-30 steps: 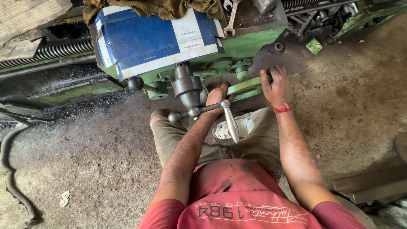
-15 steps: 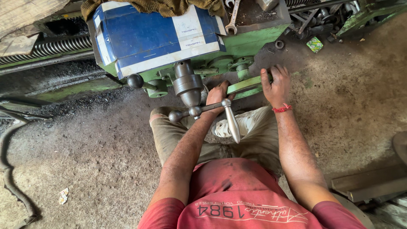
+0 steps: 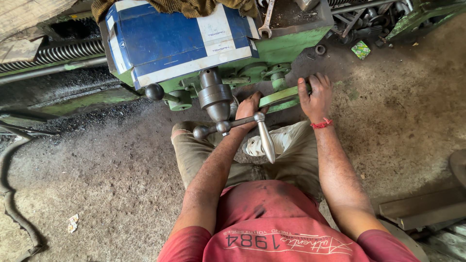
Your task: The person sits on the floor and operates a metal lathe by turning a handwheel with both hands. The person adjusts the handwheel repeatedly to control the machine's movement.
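Observation:
I look down at a green lathe carriage (image 3: 291, 36) with a blue and white carton (image 3: 170, 41) lying on top. A steel crank handle (image 3: 264, 138) with a tapered grip sticks out toward me from a grey hub (image 3: 216, 94). My left hand (image 3: 250, 109) reaches under and behind that crank, fingers against the green machine; what it grips is hidden. My right hand (image 3: 315, 97), with a red thread on the wrist, is closed over the end of a flat green lever (image 3: 279, 97) on the carriage front.
A black ball knob (image 3: 154, 91) juts out left of the hub. A spanner (image 3: 266, 19) and metal parts lie on the machine top. The lead screw (image 3: 53, 53) runs off left. A hose (image 3: 12, 204) curls on the dirt floor; metal bars (image 3: 422, 208) lie at right.
Both hands stay where they were on the machine. The view has shifted slightly; nothing else visibly moved.

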